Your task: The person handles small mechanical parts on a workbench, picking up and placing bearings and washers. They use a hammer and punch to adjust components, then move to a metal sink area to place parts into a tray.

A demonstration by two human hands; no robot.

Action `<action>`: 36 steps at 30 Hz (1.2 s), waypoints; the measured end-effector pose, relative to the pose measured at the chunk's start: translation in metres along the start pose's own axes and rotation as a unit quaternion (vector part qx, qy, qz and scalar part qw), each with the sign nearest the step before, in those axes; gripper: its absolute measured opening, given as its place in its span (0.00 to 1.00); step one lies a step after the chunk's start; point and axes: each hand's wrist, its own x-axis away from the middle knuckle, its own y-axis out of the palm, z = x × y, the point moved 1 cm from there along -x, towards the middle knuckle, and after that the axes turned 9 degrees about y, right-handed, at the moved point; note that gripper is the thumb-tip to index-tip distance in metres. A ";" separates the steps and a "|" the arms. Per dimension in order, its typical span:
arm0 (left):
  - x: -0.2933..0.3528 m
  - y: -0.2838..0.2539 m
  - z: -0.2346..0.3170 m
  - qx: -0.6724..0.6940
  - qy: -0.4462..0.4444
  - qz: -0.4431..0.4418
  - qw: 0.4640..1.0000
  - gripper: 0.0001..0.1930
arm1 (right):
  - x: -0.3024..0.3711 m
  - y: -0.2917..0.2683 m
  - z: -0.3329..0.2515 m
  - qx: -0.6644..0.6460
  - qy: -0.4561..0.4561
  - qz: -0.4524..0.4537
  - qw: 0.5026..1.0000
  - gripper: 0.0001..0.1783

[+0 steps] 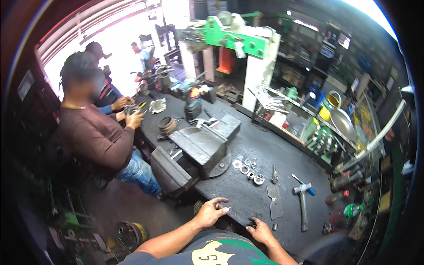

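Note:
At the near edge of the dark workbench [247,198] is my left hand [212,213], its thumb and fingers apart and nothing plainly held. My right hand [262,230] rests at the same edge, fingers curled around something small and dark that I cannot make out. Beyond them lie several metal rings [244,169] and a round slotted metal part [259,179]. A flat metal plate [274,201] lies ahead of my right hand, with a small metal cylinder [275,226] near its lower end. Farther right are a hammer [303,203] and a blue-handled tool [311,191].
A large bench vise [198,148] stands at the left edge, a dark bottle [193,106] behind it. A co-worker [95,128] at left holds a metal part [131,109]. Bottles [349,211] stand at right. A green press frame [236,39] rises behind.

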 end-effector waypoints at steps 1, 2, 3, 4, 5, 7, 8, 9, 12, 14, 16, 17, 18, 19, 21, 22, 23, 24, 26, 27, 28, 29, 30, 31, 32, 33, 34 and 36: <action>0.016 -0.008 0.000 0.062 0.035 0.013 0.997 0.26 | -0.003 -0.001 -0.010 0.008 -0.005 -0.020 1.000 0.37; 0.033 -0.016 -0.005 0.120 0.071 0.023 0.990 0.26 | -0.012 0.003 -0.015 0.028 -0.008 -0.053 0.998 0.38; 0.055 -0.026 -0.008 0.176 0.107 0.039 0.978 0.26 | -0.019 0.006 -0.028 0.055 -0.042 -0.067 0.995 0.38; 0.070 -0.032 -0.005 0.221 0.145 0.054 0.963 0.25 | -0.024 0.008 -0.039 0.078 -0.066 -0.072 0.992 0.38; 0.081 -0.039 0.002 0.256 0.163 0.088 0.949 0.24 | -0.028 0.010 -0.053 0.099 -0.089 -0.077 0.988 0.38; 0.102 -0.063 0.009 0.286 0.193 0.134 0.929 0.23 | -0.032 0.011 -0.093 0.116 -0.116 -0.082 0.983 0.38; 0.106 -0.074 0.013 0.320 0.223 0.168 0.905 0.23 | -0.036 0.014 -0.109 0.116 -0.126 -0.081 0.982 0.37; 0.109 -0.088 0.013 0.317 0.244 0.194 0.896 0.23 | -0.039 0.017 -0.126 0.117 -0.137 -0.083 0.980 0.37; 0.106 -0.138 0.020 0.311 0.304 0.213 0.875 0.21 | -0.039 0.021 -0.189 0.072 -0.168 -0.055 0.982 0.33; 0.101 -0.171 0.025 0.301 0.323 0.227 0.868 0.21 | -0.038 0.028 -0.219 0.035 -0.211 -0.012 0.977 0.29; 0.094 -0.207 0.023 0.290 0.320 0.233 0.871 0.21 | -0.040 0.033 -0.246 -0.007 -0.288 0.066 0.955 0.23; 0.089 -0.223 0.019 0.287 0.322 0.233 0.872 0.21 | -0.040 0.033 -0.260 -0.051 -0.306 0.090 0.946 0.20; 0.085 -0.239 0.013 0.277 0.323 0.238 0.873 0.21 | -0.037 0.034 -0.273 -0.095 -0.322 0.114 0.935 0.18; 0.081 -0.257 0.007 0.261 0.320 0.245 0.877 0.21 | -0.034 0.035 -0.287 -0.140 -0.339 0.136 0.920 0.15; 0.068 -0.290 -0.007 0.224 0.304 0.260 0.889 0.20 | -0.030 0.035 -0.310 -0.177 -0.383 0.180 0.889 0.12; 0.061 -0.306 -0.019 0.188 0.280 0.277 0.900 0.20 | -0.026 0.036 -0.325 -0.173 -0.407 0.191 0.876 0.13; 0.054 -0.321 -0.031 0.144 0.251 0.295 0.911 0.19 | -0.021 0.035 -0.342 -0.168 -0.431 0.202 0.863 0.13; 0.045 -0.335 -0.045 0.096 0.212 0.306 0.923 0.19 | -0.021 0.037 -0.353 -0.158 -0.436 0.199 0.864 0.14; 0.031 -0.359 -0.075 -0.010 0.115 0.310 0.944 0.18 | -0.022 0.046 -0.369 -0.147 -0.444 0.186 0.864 0.16; 0.026 -0.367 -0.093 -0.052 0.080 0.304 0.948 0.18 | -0.022 0.053 -0.376 -0.138 -0.425 0.179 0.877 0.16; 0.022 -0.376 -0.117 -0.103 0.045 0.283 0.952 0.19 | -0.023 0.059 -0.384 -0.131 -0.410 0.171 0.886 0.17; 0.020 -0.385 -0.140 -0.155 0.011 0.260 0.953 0.21 | -0.025 0.065 -0.392 -0.122 -0.396 0.160 0.896 0.17; 0.016 -0.393 -0.164 -0.206 -0.019 0.233 0.950 0.23 | -0.032 0.073 -0.397 -0.087 -0.412 0.189 0.887 0.18; 0.021 -0.400 -0.201 -0.241 -0.054 0.192 0.950 0.25 | -0.035 0.078 -0.401 -0.059 -0.423 0.217 0.878 0.19; 0.026 -0.406 -0.238 -0.276 -0.086 0.148 0.946 0.27 | -0.036 0.083 -0.403 -0.030 -0.434 0.240 0.868 0.19; 0.035 -0.410 -0.271 -0.307 -0.126 0.099 0.938 0.28 | -0.037 0.086 -0.405 -0.001 -0.444 0.265 0.856 0.20; 0.046 -0.414 -0.304 -0.323 -0.159 0.068 0.930 0.27 | -0.038 0.089 -0.407 0.014 -0.459 0.291 0.840 0.21; 0.086 -0.420 -0.381 -0.333 -0.233 0.032 0.913 0.27 | -0.037 0.089 -0.405 0.021 -0.458 0.286 0.842 0.21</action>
